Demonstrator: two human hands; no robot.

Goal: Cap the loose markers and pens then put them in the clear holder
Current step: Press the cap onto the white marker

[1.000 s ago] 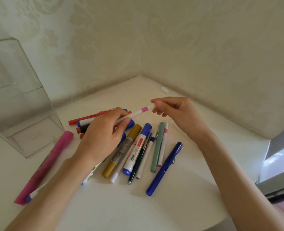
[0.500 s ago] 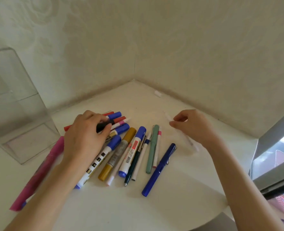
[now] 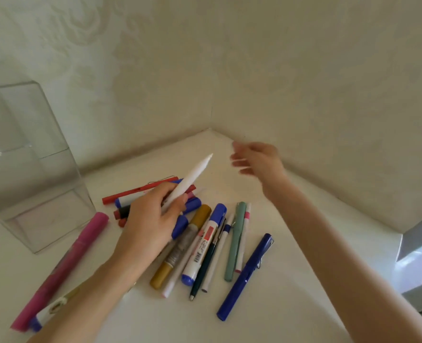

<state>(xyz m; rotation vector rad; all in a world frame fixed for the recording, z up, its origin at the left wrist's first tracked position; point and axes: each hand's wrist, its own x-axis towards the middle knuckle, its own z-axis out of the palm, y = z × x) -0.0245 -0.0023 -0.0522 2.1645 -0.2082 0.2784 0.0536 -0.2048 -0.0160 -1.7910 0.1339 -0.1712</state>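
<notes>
My left hand (image 3: 153, 219) is closed around a white pen (image 3: 190, 179), which it holds tilted up over the pile with the pointed tip toward the back corner. My right hand (image 3: 257, 159) is blurred, raised near the corner of the walls, fingers apart and holding nothing that I can see. Several pens and markers lie on the white table (image 3: 291, 305): a gold marker (image 3: 180, 246), a white marker with blue caps (image 3: 202, 246), a green pen (image 3: 234, 241), a dark blue pen (image 3: 247, 276), a red pen (image 3: 140, 189) and a pink marker (image 3: 68, 256). The clear holder (image 3: 31, 157) stands at the left.
Two pale patterned walls meet in a corner (image 3: 211, 125) behind the table. A grey window frame (image 3: 418, 241) juts in at the right edge. The table's rounded front edge runs along the lower right.
The white pen is now in my left hand, lifted off the pile. My right hand has left the table and swung back toward the wall corner.
</notes>
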